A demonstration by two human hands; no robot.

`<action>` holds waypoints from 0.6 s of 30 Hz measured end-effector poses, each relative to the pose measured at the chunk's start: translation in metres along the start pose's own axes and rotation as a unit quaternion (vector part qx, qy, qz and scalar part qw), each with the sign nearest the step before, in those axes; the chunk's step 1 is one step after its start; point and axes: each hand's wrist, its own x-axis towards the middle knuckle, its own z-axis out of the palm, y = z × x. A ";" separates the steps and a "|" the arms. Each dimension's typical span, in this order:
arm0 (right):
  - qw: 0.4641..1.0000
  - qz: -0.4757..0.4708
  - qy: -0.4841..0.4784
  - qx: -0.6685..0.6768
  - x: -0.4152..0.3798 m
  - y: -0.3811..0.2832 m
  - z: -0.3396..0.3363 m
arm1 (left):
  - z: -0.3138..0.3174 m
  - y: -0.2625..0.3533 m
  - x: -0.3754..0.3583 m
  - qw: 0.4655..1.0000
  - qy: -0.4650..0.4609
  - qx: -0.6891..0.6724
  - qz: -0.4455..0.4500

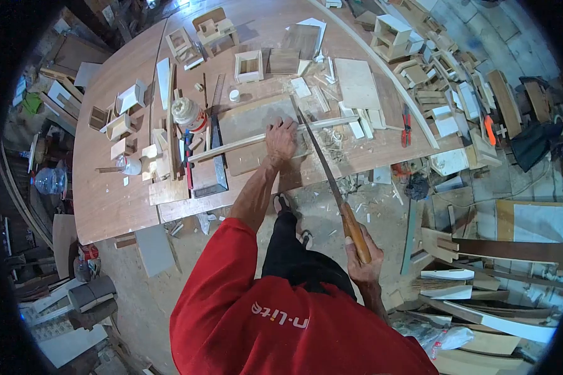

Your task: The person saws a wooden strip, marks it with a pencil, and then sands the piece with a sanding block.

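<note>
My left hand (281,139) lies over a long thin wooden strip (228,147), its fingers bent around the strip and holding it down on a flat board (241,122) on the table. My right hand (364,265) is closed round the wooden handle (355,232) of a hand saw. The narrow dark saw blade (324,161) points away from me and crosses the strip just right of my left hand. Whether its teeth are in the wood I cannot make out. Sawdust and shavings (334,140) lie around the blade.
On the table (112,206) stand a glue bottle (189,114), a try square (216,178), a white cap (234,95) and small wooden boxes (249,65). Red pliers (406,125) lie near the right edge. Timber offcuts (444,240) pile up on the floor to the right.
</note>
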 end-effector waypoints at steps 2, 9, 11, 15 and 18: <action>1.000 -0.012 0.011 0.006 -0.001 -0.002 0.001 | -0.006 -0.002 0.007 1.000 -0.009 0.001 -0.001; 0.999 -0.038 0.003 -0.006 0.019 -0.007 0.011 | -0.005 0.000 0.005 0.999 0.032 -0.013 0.010; 0.999 -0.040 0.011 -0.026 0.011 -0.001 0.008 | -0.006 0.001 0.004 0.999 0.030 -0.019 0.010; 0.994 -0.086 0.031 -0.057 0.016 -0.001 0.015 | -0.005 -0.003 0.001 1.000 0.015 -0.014 0.008; 0.999 -0.032 0.015 -0.024 0.028 0.000 0.018 | -0.003 0.001 0.000 1.000 0.021 -0.017 0.008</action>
